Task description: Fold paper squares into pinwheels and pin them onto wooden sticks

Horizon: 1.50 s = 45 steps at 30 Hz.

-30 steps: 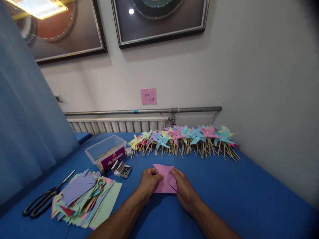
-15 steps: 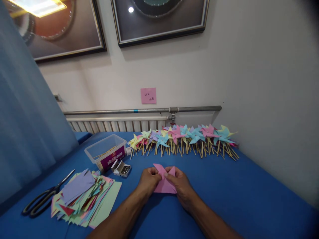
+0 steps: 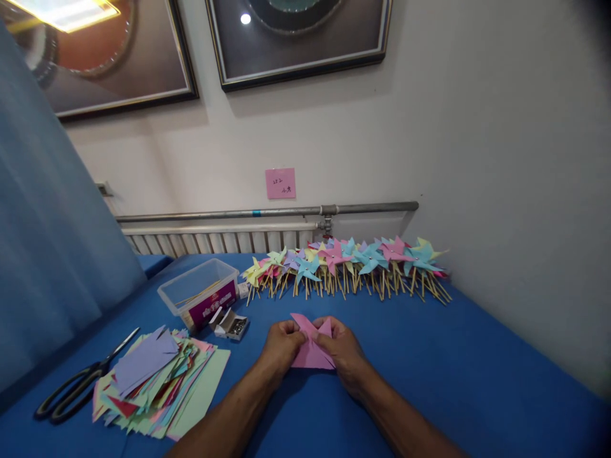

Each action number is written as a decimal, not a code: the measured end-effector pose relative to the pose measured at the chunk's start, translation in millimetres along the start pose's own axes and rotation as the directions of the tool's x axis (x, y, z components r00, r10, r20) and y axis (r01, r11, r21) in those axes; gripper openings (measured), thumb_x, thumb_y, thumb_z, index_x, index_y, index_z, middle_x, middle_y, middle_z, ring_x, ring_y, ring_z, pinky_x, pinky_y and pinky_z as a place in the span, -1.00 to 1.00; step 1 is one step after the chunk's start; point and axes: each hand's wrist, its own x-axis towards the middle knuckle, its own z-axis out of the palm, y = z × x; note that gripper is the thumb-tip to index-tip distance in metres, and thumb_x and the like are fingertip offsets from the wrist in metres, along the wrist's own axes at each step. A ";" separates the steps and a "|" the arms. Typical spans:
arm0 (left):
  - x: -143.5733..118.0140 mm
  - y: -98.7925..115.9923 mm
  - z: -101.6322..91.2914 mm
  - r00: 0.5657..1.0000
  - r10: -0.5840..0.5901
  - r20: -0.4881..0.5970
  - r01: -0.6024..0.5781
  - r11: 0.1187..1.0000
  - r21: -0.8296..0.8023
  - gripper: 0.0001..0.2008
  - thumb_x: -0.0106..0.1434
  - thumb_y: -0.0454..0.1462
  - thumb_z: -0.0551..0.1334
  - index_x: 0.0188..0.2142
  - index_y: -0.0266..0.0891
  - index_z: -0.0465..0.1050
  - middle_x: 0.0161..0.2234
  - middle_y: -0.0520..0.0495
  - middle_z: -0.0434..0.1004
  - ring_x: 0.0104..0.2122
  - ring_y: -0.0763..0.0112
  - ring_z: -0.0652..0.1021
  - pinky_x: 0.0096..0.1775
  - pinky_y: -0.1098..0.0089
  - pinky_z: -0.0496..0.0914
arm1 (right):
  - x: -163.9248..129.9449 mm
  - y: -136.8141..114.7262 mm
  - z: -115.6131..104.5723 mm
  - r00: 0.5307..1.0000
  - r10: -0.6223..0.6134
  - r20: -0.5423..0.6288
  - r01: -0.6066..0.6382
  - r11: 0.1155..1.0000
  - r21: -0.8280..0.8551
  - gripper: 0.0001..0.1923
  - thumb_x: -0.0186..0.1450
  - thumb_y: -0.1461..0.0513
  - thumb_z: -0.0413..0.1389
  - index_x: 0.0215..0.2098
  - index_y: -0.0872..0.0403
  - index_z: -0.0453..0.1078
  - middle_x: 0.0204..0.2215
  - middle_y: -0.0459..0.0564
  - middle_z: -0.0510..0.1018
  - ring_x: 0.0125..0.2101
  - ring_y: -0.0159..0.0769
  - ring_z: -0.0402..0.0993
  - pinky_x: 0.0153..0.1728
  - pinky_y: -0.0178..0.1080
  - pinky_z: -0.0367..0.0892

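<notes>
Between both hands is a pink paper pinwheel blade piece [image 3: 311, 358], held just above the blue table, its corners partly folded toward the middle. My left hand [image 3: 281, 350] pinches its left side, thumb on top. With the thumb pressed near the centre, my right hand [image 3: 344, 353] grips the right side; the fingers behind the paper are hidden. To the left lies a pile of cut coloured paper [image 3: 153, 375]. A small open box of metal pins [image 3: 231, 324] sits beyond it.
Black-handled scissors [image 3: 83, 385] lie left of the paper pile. A clear plastic tub [image 3: 200, 292] with thin sticks stands behind the pin box. Finished pinwheels on sticks [image 3: 344, 267] line the back of the blue table [image 3: 458, 381], near the wall and a pipe [image 3: 286, 212].
The whole view has shifted slightly, so things appear a little further left. Both hands keep their hold on the pink paper, with hardly any change in its folds.
</notes>
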 end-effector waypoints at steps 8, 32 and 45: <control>-1.1 2.1 2.4 1.000 0.005 -0.019 -0.005 1.000 -0.027 -0.68 -0.16 -0.18 0.39 -0.65 -0.19 0.22 -0.74 0.17 0.19 -0.70 0.61 0.16 -0.59 0.48 0.00 | 4.4 -0.4 -1.9 1.000 -0.003 -0.021 0.001 0.991 -0.132 -0.75 0.02 0.14 0.29 -0.37 0.04 0.41 -0.56 -0.19 0.46 -0.54 -0.37 0.33 -0.49 -0.32 0.20; 2.4 10.3 -11.1 0.999 -0.045 -0.024 0.035 0.945 -0.325 -0.71 -0.19 -0.25 0.44 -0.60 -0.25 0.32 -0.68 0.07 0.36 -0.65 0.55 0.31 -0.53 0.47 0.15 | -14.7 -27.0 10.4 0.979 0.018 0.203 -0.073 0.962 0.263 -0.68 0.11 0.07 0.37 -0.24 0.05 0.52 -0.26 0.03 0.67 -0.18 -0.13 0.60 -0.14 -0.16 0.44; 2.5 6.8 -6.7 0.996 -0.008 -0.093 -0.016 0.967 -0.254 -0.69 -0.18 -0.25 0.42 -0.64 -0.22 0.27 -0.71 0.11 0.28 -0.68 0.59 0.24 -0.56 0.48 0.09 | -0.8 -4.1 5.6 0.974 -0.049 0.219 -0.017 0.956 0.293 -0.58 0.05 0.04 0.45 -0.20 0.04 0.56 -0.18 0.07 0.68 -0.16 -0.08 0.61 -0.06 -0.06 0.44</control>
